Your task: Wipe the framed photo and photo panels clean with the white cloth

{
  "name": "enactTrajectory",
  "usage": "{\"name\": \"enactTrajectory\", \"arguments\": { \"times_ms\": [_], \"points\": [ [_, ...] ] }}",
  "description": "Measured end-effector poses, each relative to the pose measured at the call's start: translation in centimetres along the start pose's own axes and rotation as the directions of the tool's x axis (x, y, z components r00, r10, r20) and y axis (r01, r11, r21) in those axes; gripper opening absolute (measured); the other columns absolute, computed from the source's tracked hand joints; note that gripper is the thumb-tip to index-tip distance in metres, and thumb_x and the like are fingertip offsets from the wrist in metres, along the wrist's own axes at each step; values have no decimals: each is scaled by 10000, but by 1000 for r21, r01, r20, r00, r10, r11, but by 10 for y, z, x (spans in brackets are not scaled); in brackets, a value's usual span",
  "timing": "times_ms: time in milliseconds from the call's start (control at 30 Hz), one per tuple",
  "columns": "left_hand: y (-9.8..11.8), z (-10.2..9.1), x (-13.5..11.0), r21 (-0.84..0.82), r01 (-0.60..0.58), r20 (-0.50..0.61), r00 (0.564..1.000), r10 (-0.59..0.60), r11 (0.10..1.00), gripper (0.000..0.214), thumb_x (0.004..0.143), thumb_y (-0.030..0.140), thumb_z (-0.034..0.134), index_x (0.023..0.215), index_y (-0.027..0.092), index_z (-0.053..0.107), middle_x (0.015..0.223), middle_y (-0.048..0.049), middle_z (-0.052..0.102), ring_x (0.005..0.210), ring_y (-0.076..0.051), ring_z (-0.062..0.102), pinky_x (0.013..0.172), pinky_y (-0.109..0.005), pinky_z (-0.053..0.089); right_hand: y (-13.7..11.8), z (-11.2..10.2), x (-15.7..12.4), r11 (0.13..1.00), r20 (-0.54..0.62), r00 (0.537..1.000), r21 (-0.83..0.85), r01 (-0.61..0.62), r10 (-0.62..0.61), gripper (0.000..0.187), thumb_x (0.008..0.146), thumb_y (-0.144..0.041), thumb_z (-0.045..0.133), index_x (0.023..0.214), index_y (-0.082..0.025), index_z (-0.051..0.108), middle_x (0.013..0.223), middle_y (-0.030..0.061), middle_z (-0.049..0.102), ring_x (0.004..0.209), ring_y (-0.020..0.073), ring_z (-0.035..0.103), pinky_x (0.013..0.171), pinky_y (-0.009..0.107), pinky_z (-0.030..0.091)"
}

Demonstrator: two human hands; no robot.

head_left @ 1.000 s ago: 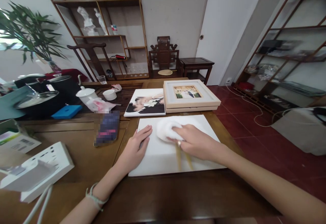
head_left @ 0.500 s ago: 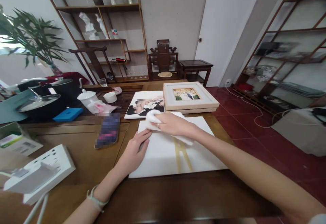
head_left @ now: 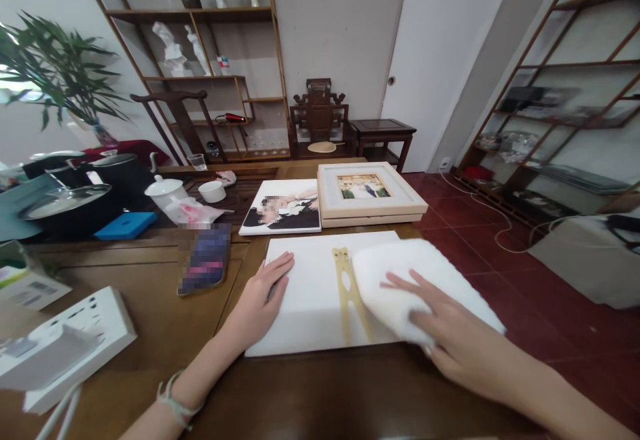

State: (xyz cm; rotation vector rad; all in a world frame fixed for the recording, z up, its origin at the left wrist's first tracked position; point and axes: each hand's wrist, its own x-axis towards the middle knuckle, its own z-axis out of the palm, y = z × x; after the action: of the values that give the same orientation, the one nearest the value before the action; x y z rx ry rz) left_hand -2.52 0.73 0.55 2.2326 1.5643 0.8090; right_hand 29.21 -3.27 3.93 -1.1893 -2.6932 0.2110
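Observation:
A flat white panel [head_left: 305,293] lies on the wooden table in front of me. On it is a yellow two-legged piece [head_left: 349,293] with a slot in its middle and small dark spots at its top. My left hand [head_left: 267,293] rests flat on the panel's left edge, fingers stretched out and holding nothing. My right hand [head_left: 435,327] is over the panel's right side with a soft white cloth [head_left: 425,267], its fingers pressing on it. The cloth covers the panel's right part. The right fingers are slightly blurred.
Behind the panel lie a photo print [head_left: 280,207] and a pale wooden picture frame [head_left: 373,213]. A blurred dark blue pouch [head_left: 205,263], a white power strip [head_left: 80,340], a blue box [head_left: 125,225], a white lidded cup [head_left: 166,189] and a pan [head_left: 70,210] stand to the left.
My right hand has swept the white cloth from the panel's far left to its right side, uncovering the top of the yellow piece. My left hand stays on the left edge.

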Motion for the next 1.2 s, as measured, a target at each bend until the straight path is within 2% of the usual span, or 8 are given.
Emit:
{"name": "enactTrajectory", "arguments": {
  "times_ms": [100, 200, 400, 567, 767, 933, 1033, 1200],
  "points": [
    [-1, 1, 0, 6, 0, -4, 1000, 0, 1000, 382, 900, 285, 380, 1218, 178, 565, 1344, -74, 507, 1270, -218, 431, 1104, -460, 235, -23, -15, -22, 995, 85, 993, 78, 69, -75, 325, 533, -15, 454, 726, -220, 617, 1398, 42, 423, 1313, 297, 306, 1086, 456, 286],
    [-2, 1, 0, 11, -4, -13, 1000, 4, 1000, 377, 898, 292, 394, 1220, 195, 563, 1343, -61, 510, 1270, -219, 430, 1105, -456, 237, -28, -25, -24, 991, 161, 986, 128, 26, -46, 341, 566, -9, 457, 765, -222, 633, 1388, 50, 434, 1285, 278, 363, 1084, 440, 299],
    [-3, 0, 0, 20, -27, -9, 1000, 27, 999, 381, 904, 297, 389, 1218, 173, 566, 1330, -71, 523, 1259, -216, 445, 1103, -436, 258, 18, -9, 32, 995, 45, 997, 74, 62, -66, 229, 669, -55, 476, 815, -153, 624, 1444, 132, 330, 1361, 285, 173, 1098, 532, 172],
    [-2, -1, 0, 28, -15, -4, 1000, 15, 1000, 384, 904, 301, 391, 1214, 160, 569, 1329, -77, 524, 1256, -218, 449, 1103, -434, 262, 37, 0, 63, 998, -22, 998, -21, 64, -64, 233, 672, -73, 476, 836, -154, 620, 1451, 107, 325, 1373, 311, 97, 1070, 616, 112],
    [-1, -1, 0, 19, -5, -20, 1000, 5, 1000, 372, 900, 296, 399, 1209, 183, 573, 1330, -67, 523, 1256, -223, 449, 1101, -453, 259, 0, -11, 15, 1000, 105, 994, 18, -1, -1, 314, 585, -18, 444, 774, -177, 637, 1445, 54, 342, 1366, 321, 119, 1067, 623, 152],
    [-2, 0, 0, 20, -22, -17, 1000, 22, 1000, 376, 902, 296, 390, 1219, 193, 566, 1329, -71, 523, 1259, -237, 444, 1091, -479, 266, -16, -1, -31, 985, 92, 987, 126, 119, -131, 276, 602, -5, 474, 613, -236, 624, 1393, -27, 417, 1324, 328, 267, 1088, 605, 123],
    [-2, 0, -1, 20, -35, -16, 999, 35, 999, 373, 906, 290, 386, 1222, 197, 563, 1339, -71, 513, 1261, -233, 442, 1093, -484, 257, -9, 0, -28, 984, 80, 988, 131, 123, -135, 238, 596, -26, 487, 607, -228, 612, 1399, -22, 412, 1332, 313, 254, 1105, 572, 124],
    [-1, -2, -1, 16, -24, 13, 1000, 24, 1000, 376, 914, 289, 374, 1220, 184, 565, 1343, -73, 508, 1266, -222, 436, 1103, -468, 238, 13, -8, 23, 999, 47, 998, 26, 35, -36, 224, 656, -63, 466, 770, -174, 623, 1442, 65, 352, 1371, 286, 136, 1093, 569, 158]
  ]
}}
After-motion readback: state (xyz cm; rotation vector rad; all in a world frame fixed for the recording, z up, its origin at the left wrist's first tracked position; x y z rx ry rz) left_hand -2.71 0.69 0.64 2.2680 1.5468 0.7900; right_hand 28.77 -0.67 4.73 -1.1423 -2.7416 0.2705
